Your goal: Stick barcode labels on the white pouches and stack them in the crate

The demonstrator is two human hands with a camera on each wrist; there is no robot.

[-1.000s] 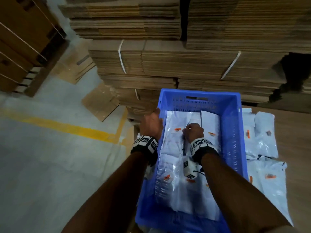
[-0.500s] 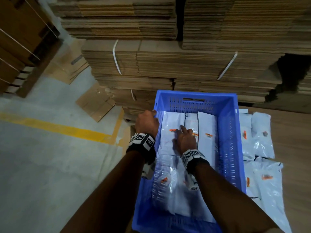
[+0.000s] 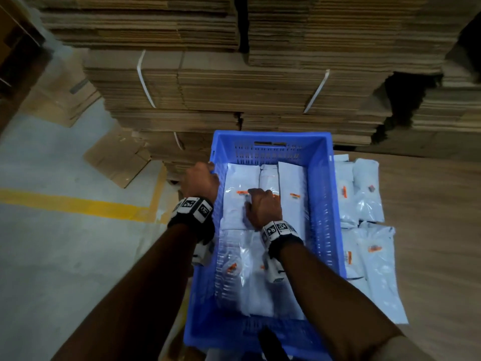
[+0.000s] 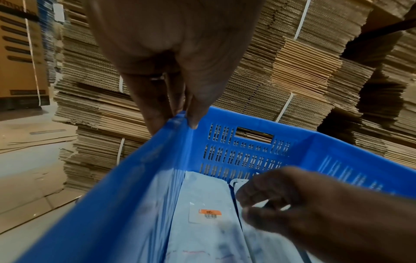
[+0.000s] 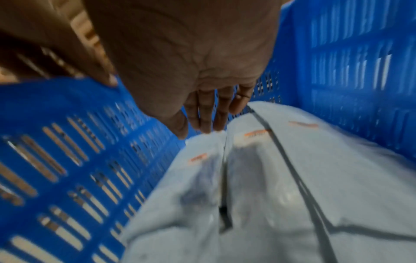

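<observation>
Left hand (image 3: 200, 181) fingers (image 4: 191, 99) grip the blue crate (image 3: 318, 178) rim at 9 o'clock. Right hand (image 3: 263, 208) fingers, extended, press white pouches (image 3: 240, 201) inside. More pouches (image 3: 368, 194) lie at 3 o'clock.

Your right hand (image 3: 263, 208) covers the middle pouch (image 3: 269, 175) and its label. Right wrist view blurred; label (image 4: 209, 213) print illegible. The crate (image 3: 322, 204) is cut off at the head view's lower edge.

No text can be read: the small orange-and-white barcode label (image 4: 209, 213) on a white plastic pouch (image 4: 202, 204) is too blurred.
</observation>
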